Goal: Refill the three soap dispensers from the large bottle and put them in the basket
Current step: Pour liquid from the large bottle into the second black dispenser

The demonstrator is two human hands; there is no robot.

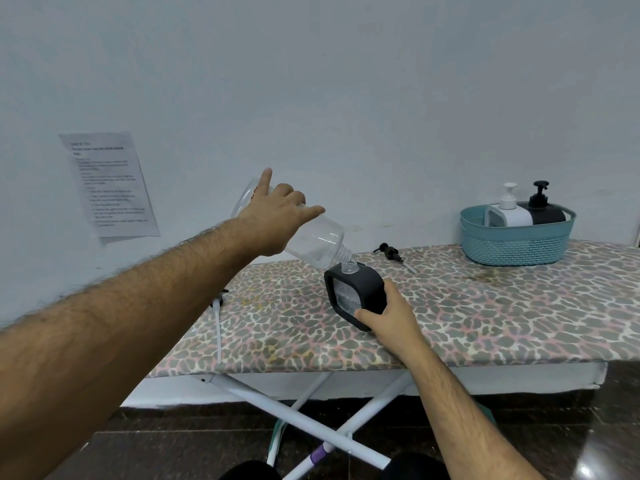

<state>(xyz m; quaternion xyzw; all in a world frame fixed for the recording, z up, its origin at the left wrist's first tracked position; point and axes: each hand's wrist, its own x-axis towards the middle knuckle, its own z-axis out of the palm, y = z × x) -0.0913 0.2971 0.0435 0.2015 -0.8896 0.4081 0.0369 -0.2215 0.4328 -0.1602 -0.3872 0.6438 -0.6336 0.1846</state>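
Observation:
My left hand (277, 216) grips the large clear bottle (315, 240), tipped neck-down so its threaded mouth meets the open neck of a black soap dispenser (360, 289). My right hand (388, 317) holds that dispenser by its lower right side on the leopard-print board (485, 317). The dispenser's black pump (393, 254) lies loose on the board behind it. At the far right, a teal basket (516, 244) holds a white dispenser (507, 213) and a black dispenser (543, 209), both with pumps on.
Another pump with a long white tube (217, 327) lies at the board's left end. A printed sheet (110, 185) is taped to the wall at left. White crossed legs (311, 420) stand under the board, above a dark floor.

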